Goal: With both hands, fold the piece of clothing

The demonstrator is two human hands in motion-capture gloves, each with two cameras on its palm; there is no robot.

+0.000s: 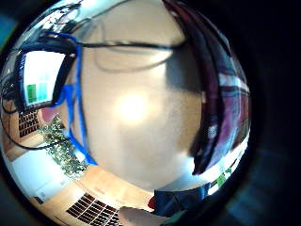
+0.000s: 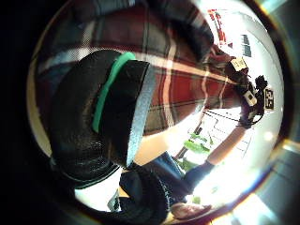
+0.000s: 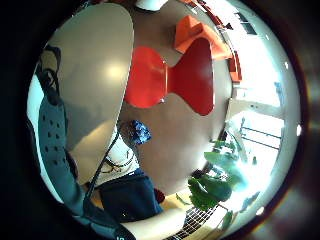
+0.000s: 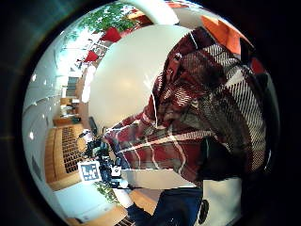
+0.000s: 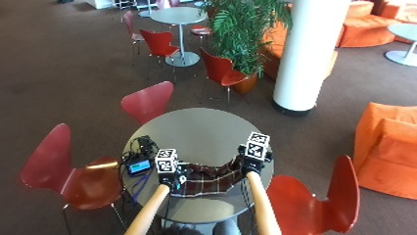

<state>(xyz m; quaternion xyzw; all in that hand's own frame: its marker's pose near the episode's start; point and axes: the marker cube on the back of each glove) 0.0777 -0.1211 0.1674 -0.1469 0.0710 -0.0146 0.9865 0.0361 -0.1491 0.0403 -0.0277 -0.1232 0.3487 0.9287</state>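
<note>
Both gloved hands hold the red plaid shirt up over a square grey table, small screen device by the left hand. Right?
The table is wrong: the outside view shows a round grey table. Both hands, left and right, hold the red plaid shirt; small screen device by the left.

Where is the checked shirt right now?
In the outside view, the red checked shirt hangs stretched between the left hand and the right hand, over the near part of the round grey table.
</note>
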